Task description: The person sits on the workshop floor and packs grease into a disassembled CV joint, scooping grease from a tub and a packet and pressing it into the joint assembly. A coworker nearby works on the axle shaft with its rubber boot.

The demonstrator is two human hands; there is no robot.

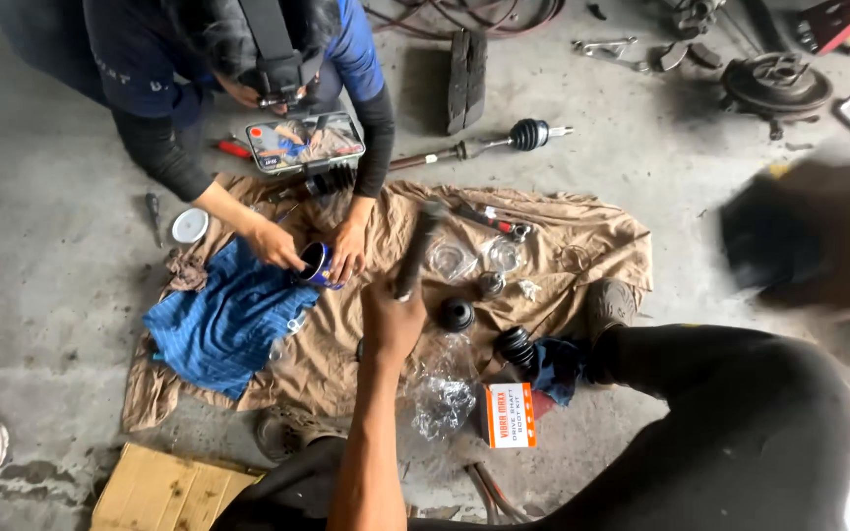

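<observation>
My left hand (391, 320) reaches forward over the tan cloth (582, 246) and grips the lower end of a dark metal shaft (417, 246) that points away from me. My right hand (838, 241) is a motion-blurred shape at the right edge with something black (764, 241) against it; its grip is unclear. Across the cloth a co-worker crouches, with both hands (273, 244) on a small blue tin (314, 264).
On the cloth lie a blue rag (223, 324), black rubber boots (457, 315), clear plastic bags (442, 398), pliers (494, 221) and a white-and-orange box (511, 415). A drive shaft (484, 146), a plastic case (305, 143), a brake hub (777, 84) and cardboard (164, 489) are on the concrete floor.
</observation>
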